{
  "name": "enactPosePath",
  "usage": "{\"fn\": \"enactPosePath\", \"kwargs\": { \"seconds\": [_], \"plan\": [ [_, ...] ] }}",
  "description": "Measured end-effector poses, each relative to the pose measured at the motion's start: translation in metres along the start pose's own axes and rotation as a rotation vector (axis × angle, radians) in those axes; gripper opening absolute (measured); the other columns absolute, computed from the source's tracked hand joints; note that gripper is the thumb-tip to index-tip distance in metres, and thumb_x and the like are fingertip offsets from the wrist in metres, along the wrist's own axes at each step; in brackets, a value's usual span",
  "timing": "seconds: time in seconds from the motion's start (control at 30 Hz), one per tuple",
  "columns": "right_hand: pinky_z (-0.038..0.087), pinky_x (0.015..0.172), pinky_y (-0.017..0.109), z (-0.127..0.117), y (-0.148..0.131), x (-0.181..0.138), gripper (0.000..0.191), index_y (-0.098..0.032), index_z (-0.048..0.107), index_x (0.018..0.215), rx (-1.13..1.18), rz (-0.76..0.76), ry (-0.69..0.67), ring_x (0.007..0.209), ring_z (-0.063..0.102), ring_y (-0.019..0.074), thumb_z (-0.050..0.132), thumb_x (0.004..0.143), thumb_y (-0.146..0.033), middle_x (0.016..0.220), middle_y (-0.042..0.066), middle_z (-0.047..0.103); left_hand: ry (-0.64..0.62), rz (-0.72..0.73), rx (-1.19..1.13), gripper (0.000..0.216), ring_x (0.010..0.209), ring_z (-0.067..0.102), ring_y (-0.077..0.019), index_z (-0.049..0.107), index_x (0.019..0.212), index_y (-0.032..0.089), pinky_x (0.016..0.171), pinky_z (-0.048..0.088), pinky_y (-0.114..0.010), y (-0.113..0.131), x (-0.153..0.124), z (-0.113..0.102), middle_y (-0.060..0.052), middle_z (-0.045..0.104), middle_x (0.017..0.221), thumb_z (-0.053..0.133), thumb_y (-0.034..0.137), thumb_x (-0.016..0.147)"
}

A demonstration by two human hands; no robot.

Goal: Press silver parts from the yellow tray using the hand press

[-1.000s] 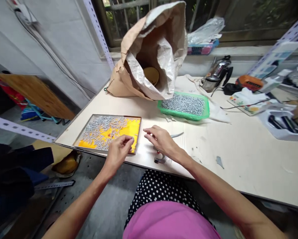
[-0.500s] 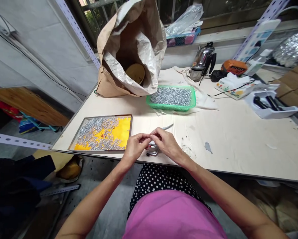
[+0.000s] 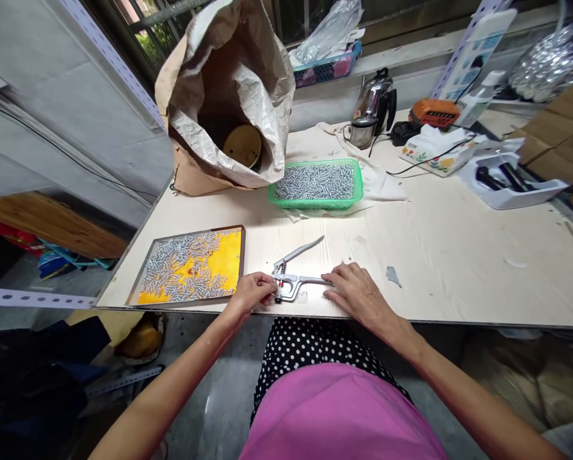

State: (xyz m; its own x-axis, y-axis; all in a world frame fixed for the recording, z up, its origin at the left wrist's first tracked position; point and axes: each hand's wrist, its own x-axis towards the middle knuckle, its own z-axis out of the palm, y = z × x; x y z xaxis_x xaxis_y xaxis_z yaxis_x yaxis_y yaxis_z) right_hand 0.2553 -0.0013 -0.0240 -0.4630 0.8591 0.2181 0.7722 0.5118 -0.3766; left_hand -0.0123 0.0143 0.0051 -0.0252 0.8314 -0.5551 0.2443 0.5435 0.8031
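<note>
Your left hand (image 3: 252, 292) is pinched shut at the head of the pliers (image 3: 299, 281), fingertips pressed against the metal by the jaws; whether a small piece sits between them cannot be told. Your right hand (image 3: 358, 295) lies loose and flat on the end of the lower handle, fingers stretched over it, not wrapped around. The pliers lie on their side on the table (image 3: 449, 255), close to the near edge in front of you, with the upper handle (image 3: 305, 246) swung up and away from the lower one. Just beside your left hand is a flat tray (image 3: 195, 233) with a yellow floor, strewn with small metal pieces (image 3: 181, 255). Farther back stands a green basket (image 3: 315, 203) filled with more of them, touching a crumpled paper sack (image 3: 262, 96). A kettle (image 3: 370, 112) stands behind the basket, to the right
</note>
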Motion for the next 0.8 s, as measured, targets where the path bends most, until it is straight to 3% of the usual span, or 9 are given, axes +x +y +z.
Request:
{"fn": "enactPosePath", "kwargs": {
  "seconds": [0.2,0.37,0.57,0.8],
  "plan": [
    [0.041,0.080,0.037,0.010,-0.002,-0.002,0.026,-0.020,0.063,0.117,-0.015,0.007,0.039,0.093,0.051,0.0239,0.059,0.091,-0.025,0.099,0.008,0.063,-0.001,-0.079,0.133,0.014,0.034,0.035,-0.0036,0.061,0.073,0.014,0.035,0.021,-0.018,-0.003,0.003,0.002,0.008,0.049,0.048,0.070,0.025,0.073],
    [0.040,0.081,0.036,0.017,-0.003,0.004,0.026,-0.018,0.063,0.116,-0.029,-0.024,0.056,0.092,0.051,0.0238,0.059,0.092,-0.026,0.098,0.009,0.063,-0.093,-0.127,0.114,0.021,0.031,0.026,-0.0026,0.056,0.064,0.016,0.034,0.013,-0.020,-0.004,0.006,0.000,0.009,0.042,0.043,0.070,0.030,0.072],
    [0.037,0.077,0.035,0.026,-0.005,0.008,0.020,-0.020,0.066,0.109,-0.081,-0.008,0.073,0.090,0.050,0.0233,0.051,0.096,-0.022,0.093,0.008,0.062,-0.197,-0.209,0.159,0.037,0.029,0.026,-0.0029,0.046,0.051,0.018,0.034,0.013,-0.021,0.002,0.012,-0.002,0.009,0.037,0.037,0.073,0.036,0.067],
    [0.036,0.076,0.035,0.023,-0.011,0.010,0.024,-0.021,0.066,0.102,-0.098,0.040,0.010,0.090,0.050,0.0234,0.044,0.096,-0.014,0.093,0.008,0.062,-0.235,-0.325,0.246,0.023,0.031,0.037,-0.0054,0.058,0.059,0.015,0.036,0.020,-0.019,0.012,0.022,-0.004,0.005,0.050,0.041,0.075,0.030,0.064]
  ]
}}
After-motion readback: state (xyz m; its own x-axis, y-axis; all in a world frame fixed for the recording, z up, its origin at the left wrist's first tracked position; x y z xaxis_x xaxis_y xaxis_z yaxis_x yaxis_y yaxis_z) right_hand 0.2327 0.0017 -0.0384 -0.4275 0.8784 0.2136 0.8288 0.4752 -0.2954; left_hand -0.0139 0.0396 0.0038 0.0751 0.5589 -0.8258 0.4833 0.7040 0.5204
